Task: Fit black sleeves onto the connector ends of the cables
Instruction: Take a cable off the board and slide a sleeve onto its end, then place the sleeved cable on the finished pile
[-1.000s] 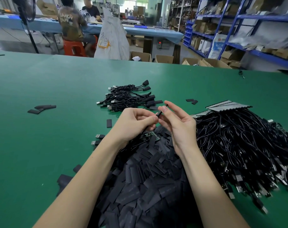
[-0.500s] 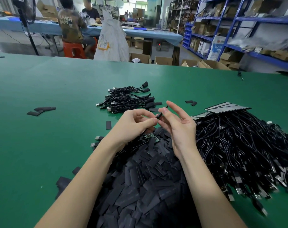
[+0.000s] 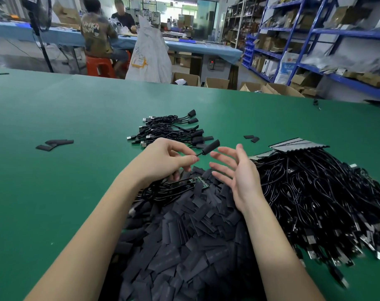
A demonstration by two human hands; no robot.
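Observation:
My left hand (image 3: 165, 161) pinches a thin black cable just behind a black sleeve (image 3: 210, 147) that covers its end and points up to the right. My right hand (image 3: 237, 172) is beside it, fingers spread and holding nothing. Under my left hand lies the rest of the cable with a bare green circuit board (image 3: 199, 182). A big heap of loose black sleeves (image 3: 184, 240) fills the table in front of me. A large pile of black cables (image 3: 319, 196) with metal plugs lies to the right. A smaller bundle of sleeved cables (image 3: 171, 130) sits beyond my hands.
The green table (image 3: 54, 192) carries a few stray sleeves at the left (image 3: 54, 144) and two more at the right (image 3: 252, 138). Flat grey bags (image 3: 297, 145) lie on top of the cable pile. Two people sit at a blue bench in the background; shelving stands at the right.
My right hand has let go of the sleeve and opened, drawing away to the right. The sleeve now sits on the cable end held by my left hand.

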